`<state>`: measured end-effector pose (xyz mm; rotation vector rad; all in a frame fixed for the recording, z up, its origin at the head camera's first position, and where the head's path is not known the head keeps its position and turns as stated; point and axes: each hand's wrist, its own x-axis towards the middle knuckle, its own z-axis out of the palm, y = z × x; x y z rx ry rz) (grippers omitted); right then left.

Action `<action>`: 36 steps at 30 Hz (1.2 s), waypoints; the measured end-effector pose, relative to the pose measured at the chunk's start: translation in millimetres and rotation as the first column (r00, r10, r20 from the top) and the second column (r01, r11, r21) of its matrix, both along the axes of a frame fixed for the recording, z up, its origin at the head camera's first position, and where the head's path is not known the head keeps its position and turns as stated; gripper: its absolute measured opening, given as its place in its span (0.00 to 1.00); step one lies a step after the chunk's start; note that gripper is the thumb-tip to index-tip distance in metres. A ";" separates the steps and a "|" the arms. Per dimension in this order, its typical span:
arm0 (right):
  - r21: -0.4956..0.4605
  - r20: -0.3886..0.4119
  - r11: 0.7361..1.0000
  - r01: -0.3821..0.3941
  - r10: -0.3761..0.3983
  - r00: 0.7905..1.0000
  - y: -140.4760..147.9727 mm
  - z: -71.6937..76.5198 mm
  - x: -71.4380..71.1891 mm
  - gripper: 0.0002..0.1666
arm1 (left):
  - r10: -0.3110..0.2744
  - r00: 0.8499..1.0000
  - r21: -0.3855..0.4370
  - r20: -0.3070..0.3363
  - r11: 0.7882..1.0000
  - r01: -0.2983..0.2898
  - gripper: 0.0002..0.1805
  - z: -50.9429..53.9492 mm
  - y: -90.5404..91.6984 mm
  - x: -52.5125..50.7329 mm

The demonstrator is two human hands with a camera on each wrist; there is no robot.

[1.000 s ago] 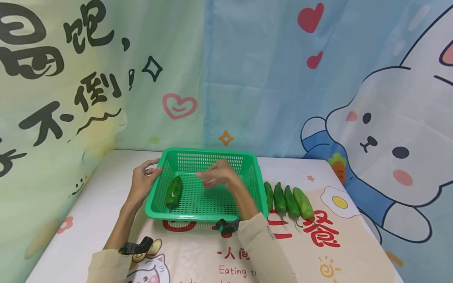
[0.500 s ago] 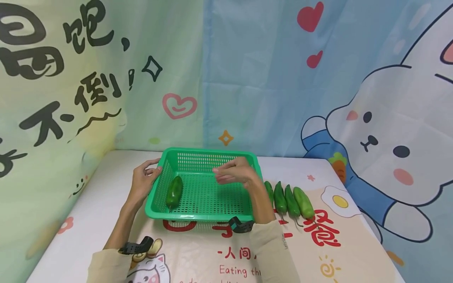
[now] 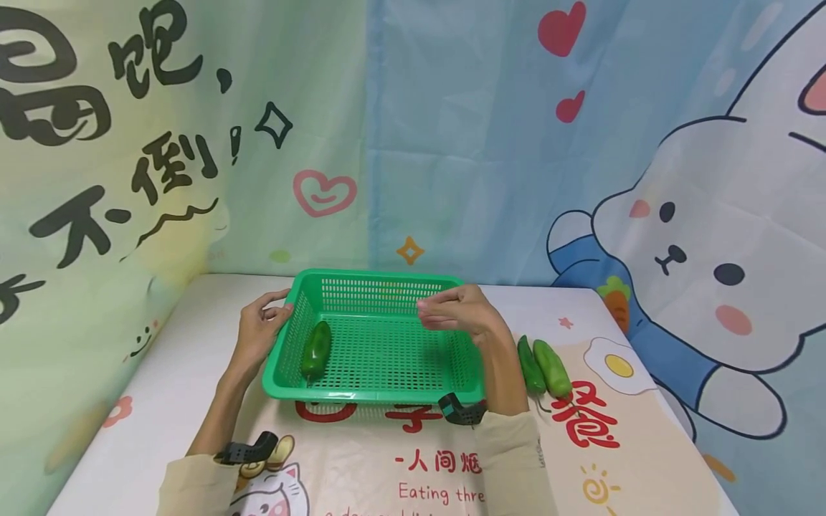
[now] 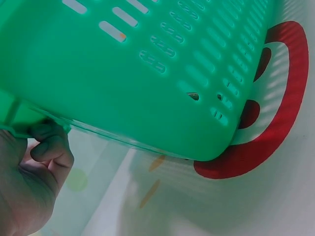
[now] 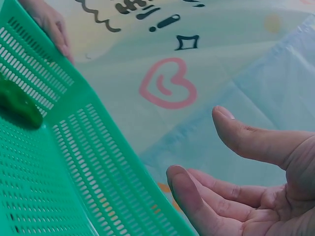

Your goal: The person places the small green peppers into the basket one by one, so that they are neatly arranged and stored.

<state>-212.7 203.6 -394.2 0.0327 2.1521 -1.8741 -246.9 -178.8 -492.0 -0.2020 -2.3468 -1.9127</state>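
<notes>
At the near edge of the worktop [image 3: 206, 315] I note two beige sleeves [image 3: 516, 466], a black device [image 3: 248, 450] worn at each wrist, and a printed cat [image 3: 271, 494] just beside the left sleeve. Beyond these, a green basket [image 3: 374, 395] stands toward the far edge, a little nearer the left edge than the right. Left hand [image 3: 258, 330]: grip engaged, fingers curled on the basket's rim, on the side facing the worktop's left edge. One dark green pepper [image 3: 316, 351] lies inside the basket near that same side, its length running roughly from near edge to far. Right hand [image 3: 461, 312]: grip loose and holding nothing, thumb apart from the fingers, raised over the basket's side toward the right edge. Past its forearm, toward the right edge, two peppers lie side by side on the worktop, a slim dark one [image 3: 531, 369] and a broader pale one [image 3: 553, 370]; whether they touch, I cannot tell. Behind the far edge hangs a cloth backdrop [image 3: 432, 143] with hearts and a large rabbit [image 3: 690, 272].
</notes>
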 end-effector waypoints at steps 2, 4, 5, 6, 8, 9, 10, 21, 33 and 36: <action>-0.003 -0.006 1.000 0.003 -0.003 1.000 5.2 0.3 1.5 0.26 | 0.000 1.000 0.007 0.003 1.000 0.000 0.25 0.1 -0.8 0.1; -0.005 -0.006 1.000 0.009 -0.009 1.000 10.4 0.6 2.8 0.25 | -0.001 1.000 0.016 0.004 1.000 0.001 0.25 0.1 -1.3 0.1; -0.005 -0.006 1.000 0.011 -0.011 1.000 13.0 0.5 3.2 0.25 | -0.003 1.000 0.016 0.004 1.000 0.003 0.25 0.2 -1.4 0.1; -0.005 -0.004 1.000 0.015 -0.015 1.000 15.5 0.3 3.6 0.24 | -0.005 1.000 0.014 0.003 1.000 0.005 0.25 0.1 -1.6 -0.1; -0.004 0.005 1.000 0.028 -0.028 1.000 20.5 0.2 4.5 0.24 | -0.007 1.000 0.013 0.002 1.000 0.007 0.26 0.2 -1.3 -0.2; -0.006 0.008 0.999 0.034 -0.034 0.999 23.2 0.0 5.1 0.24 | -0.006 1.000 0.012 0.003 1.000 0.006 0.26 0.3 -1.2 -0.2; -0.007 0.012 0.999 0.041 -0.041 0.999 25.6 0.3 5.9 0.25 | -0.004 1.000 0.010 0.002 1.000 0.004 0.26 0.2 -1.1 -0.3; 0.019 0.006 0.994 0.103 -0.103 0.995 51.0 0.4 13.6 0.30 | -0.011 1.000 0.027 0.004 1.000 0.011 0.26 -0.5 -1.3 -0.5; 0.068 0.009 0.976 0.209 -0.210 0.978 72.5 -0.1 25.6 0.33 | 0.001 1.000 -0.009 -0.010 1.000 -0.001 0.25 -3.6 -0.1 -1.3; 0.080 0.010 0.968 0.237 -0.239 0.971 80.5 -0.4 28.8 0.34 | -0.002 1.000 -0.016 -0.015 1.000 0.002 0.25 -4.4 0.2 -1.8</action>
